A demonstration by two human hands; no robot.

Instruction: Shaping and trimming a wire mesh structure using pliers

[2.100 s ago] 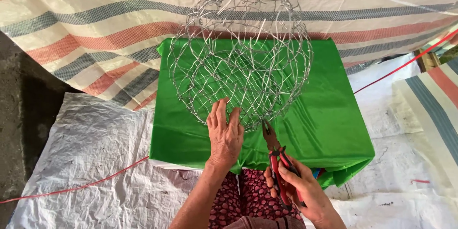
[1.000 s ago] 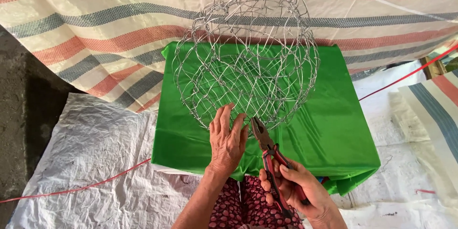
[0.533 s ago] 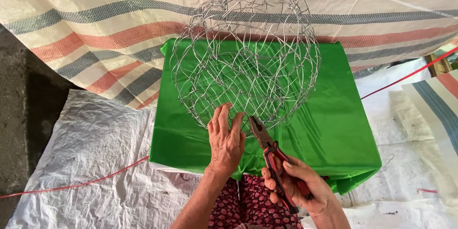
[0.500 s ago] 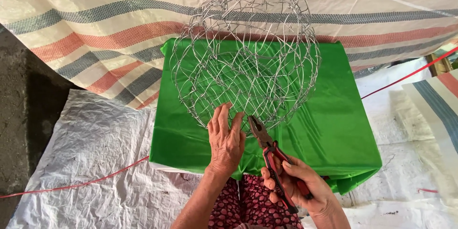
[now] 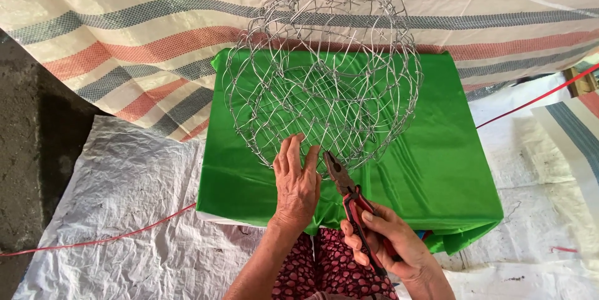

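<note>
the left hand (image 5: 297,178) is lying flat with its fingers stretched out and slightly spread, pressing on the near rim of the wire mesh basket (image 5: 321,69). the right hand (image 5: 385,240) is wrapping closed around the red handles of the pliers (image 5: 350,197), whose tip is pointing up at the rim just beside the left fingers. the basket is resting on a green cloth (image 5: 430,162), in front of a striped tarp (image 5: 125,31)
</note>
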